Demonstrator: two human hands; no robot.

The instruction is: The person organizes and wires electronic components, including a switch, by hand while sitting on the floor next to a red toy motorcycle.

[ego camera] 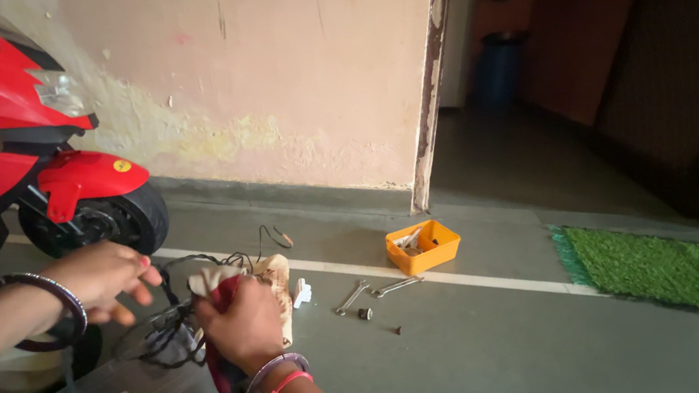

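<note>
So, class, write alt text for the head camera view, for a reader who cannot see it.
A person's right hand grips a cloth amid tangled black wires, while the left hand hovers open beside them. On the floor beyond lie an orange tray, two spanners and a red scooter.

Grey concrete floor, crossed by a white painted line. On it:
- orange plastic tray, holding small parts, on the line
- two spanners, just in front of the tray
- small dark nut and a screw beside them
- white plug
- green grass mat, at right
- red scooter, front wheel on the floor, at left
</note>
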